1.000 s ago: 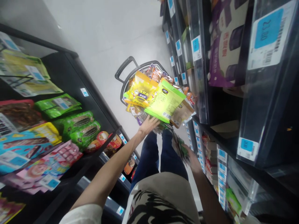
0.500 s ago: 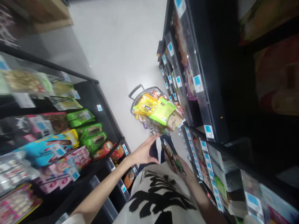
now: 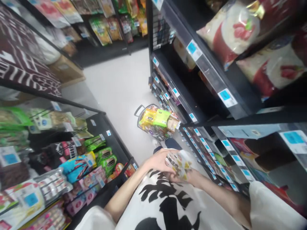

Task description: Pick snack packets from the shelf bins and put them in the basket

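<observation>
A blurred snack packet (image 3: pixel 180 163), pale with brown and yellow print, is held in front of my white shirt with its black leaf pattern. My left hand (image 3: pixel 159 160) curls round its left edge, with the thumb below. From the lower right, my right hand (image 3: pixel 193 177) grips the same packet; some of its fingers are hidden. Beyond my hands, on the floor, stands a shopping basket (image 3: pixel 139 125) heaped with bags. A yellow bag (image 3: pixel 147 116), a bright green bag (image 3: pixel 161 117) and a brown-beige bag (image 3: pixel 173 123) lie on top.
On the left, a black shelf (image 3: pixel 96 116) carries several candy and snack packs. Tall dark shelving (image 3: pixel 206 73) with blue-white price tags rises close on the right, with large red-white bags (image 3: pixel 236 30) up high. Pale floor (image 3: pixel 117 86) runs ahead to another rack, beside a cardboard box (image 3: pixel 64 70).
My left hand, earlier apart with thumb and fingers spread, has closed on the packet in my right hand. The packet now shows a paler side. The camera has tilted up, revealing the far rack.
</observation>
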### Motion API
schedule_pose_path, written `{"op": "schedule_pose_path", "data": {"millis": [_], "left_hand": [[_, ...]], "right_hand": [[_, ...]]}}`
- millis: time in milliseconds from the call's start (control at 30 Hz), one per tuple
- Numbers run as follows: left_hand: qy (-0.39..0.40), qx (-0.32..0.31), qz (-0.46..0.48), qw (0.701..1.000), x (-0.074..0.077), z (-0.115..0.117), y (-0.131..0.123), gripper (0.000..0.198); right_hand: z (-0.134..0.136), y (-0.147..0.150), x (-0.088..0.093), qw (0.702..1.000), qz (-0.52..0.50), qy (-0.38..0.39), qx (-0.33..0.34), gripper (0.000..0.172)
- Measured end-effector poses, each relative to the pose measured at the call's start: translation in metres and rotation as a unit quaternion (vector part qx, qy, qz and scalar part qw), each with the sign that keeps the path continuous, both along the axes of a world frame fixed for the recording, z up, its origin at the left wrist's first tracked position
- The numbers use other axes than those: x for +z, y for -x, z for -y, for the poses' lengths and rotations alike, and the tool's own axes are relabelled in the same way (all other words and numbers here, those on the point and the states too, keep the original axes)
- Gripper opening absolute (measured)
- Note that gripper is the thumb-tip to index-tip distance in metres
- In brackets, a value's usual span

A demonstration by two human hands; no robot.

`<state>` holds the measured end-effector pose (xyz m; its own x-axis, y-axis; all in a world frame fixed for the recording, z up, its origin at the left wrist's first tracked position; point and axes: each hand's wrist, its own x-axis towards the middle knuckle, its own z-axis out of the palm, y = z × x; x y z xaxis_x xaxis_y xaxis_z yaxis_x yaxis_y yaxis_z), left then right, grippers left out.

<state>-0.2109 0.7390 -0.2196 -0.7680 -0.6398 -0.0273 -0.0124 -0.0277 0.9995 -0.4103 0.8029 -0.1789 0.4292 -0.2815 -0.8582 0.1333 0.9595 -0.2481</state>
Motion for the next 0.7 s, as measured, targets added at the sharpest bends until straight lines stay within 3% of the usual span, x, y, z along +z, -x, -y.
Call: {"op": "schedule_pose_path", "data": {"millis": [67, 133, 200, 300, 367, 400, 467, 567, 633, 700], "left_hand": [[-0.07, 0.02, 0.015, 0.997, -0.001, -0.013, 0.001, 0.07], [-0.161, 0.072, 0.024, 0.984, -0.004, -0.027, 0.005, 0.064], [-0.26, 0.146, 0.02, 0.954, -0.009, -0.038, 0.014, 0.064], [-0.394, 0.251, -0.025, 0.884, -0.019, -0.048, 0.027, 0.07], [-0.464, 0.292, -0.057, 0.834, -0.025, -0.052, 0.035, 0.074], [-0.491, 0.303, -0.064, 0.814, -0.026, -0.053, 0.039, 0.074], [-0.534, 0.31, -0.058, 0.784, -0.026, -0.054, 0.047, 0.075], [-0.56, 0.324, -0.025, 0.762, -0.019, -0.057, 0.064, 0.074], [-0.538, 0.324, -0.015, 0.778, -0.011, -0.063, 0.081, 0.072], [-0.479, 0.303, -0.017, 0.824, -0.003, -0.074, 0.099, 0.072]], "right_hand": [[-0.005, -0.011, 0.004, 0.984, 0.095, -0.137, -0.068, 0.021], [-0.008, -0.016, 0.005, 0.937, 0.195, -0.262, -0.121, 0.023], [-0.012, -0.012, 0.002, 0.918, 0.244, -0.293, -0.11, 0.035], [-0.019, 0.008, -0.009, 0.954, 0.191, -0.23, 0.013, 0.066], [-0.025, 0.028, -0.017, 0.982, 0.069, -0.154, 0.082, 0.079], [-0.028, 0.039, -0.02, 0.991, -0.006, -0.107, 0.084, 0.081], [-0.037, 0.059, -0.023, 0.988, -0.156, -0.006, 0.013, 0.076], [-0.049, 0.073, -0.018, 0.938, -0.286, 0.121, -0.156, 0.063], [-0.053, 0.064, -0.011, 0.919, -0.287, 0.159, -0.217, 0.064], [-0.052, 0.048, -0.002, 0.922, -0.248, 0.174, -0.239, 0.066]]}}
